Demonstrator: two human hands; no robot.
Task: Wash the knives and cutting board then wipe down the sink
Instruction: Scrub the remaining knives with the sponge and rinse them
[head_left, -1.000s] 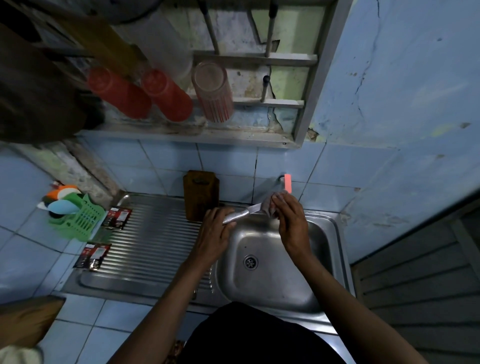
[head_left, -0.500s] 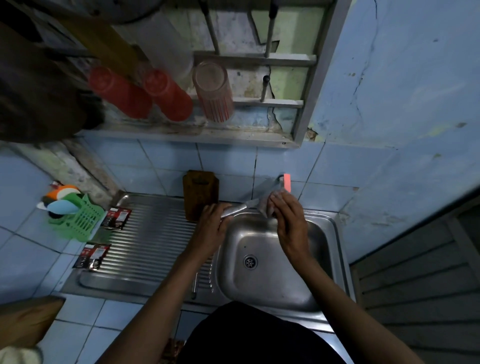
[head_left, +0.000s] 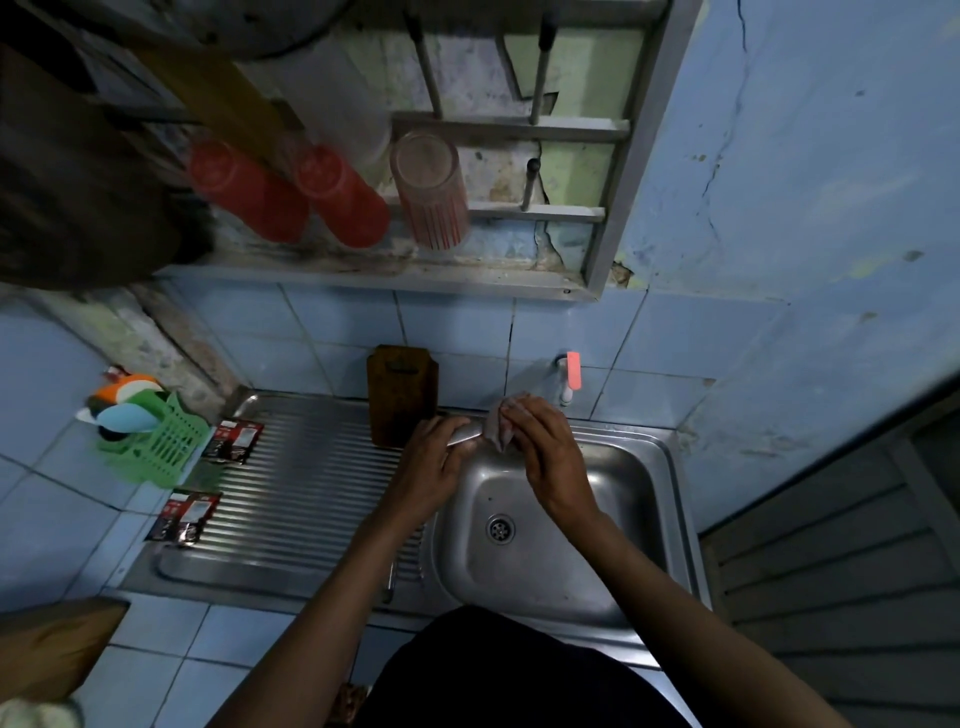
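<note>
Knife (head_left: 464, 433) is feeling slick and stiff; I am gripping its handle in my left hand (head_left: 431, 462), my right hand (head_left: 545, 449) pinching the cloth (head_left: 496, 427) around the blade.

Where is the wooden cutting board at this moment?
The cutting board stands upright against the tiled wall at the back of the draining board, just left of the left hand and the sink.
</note>
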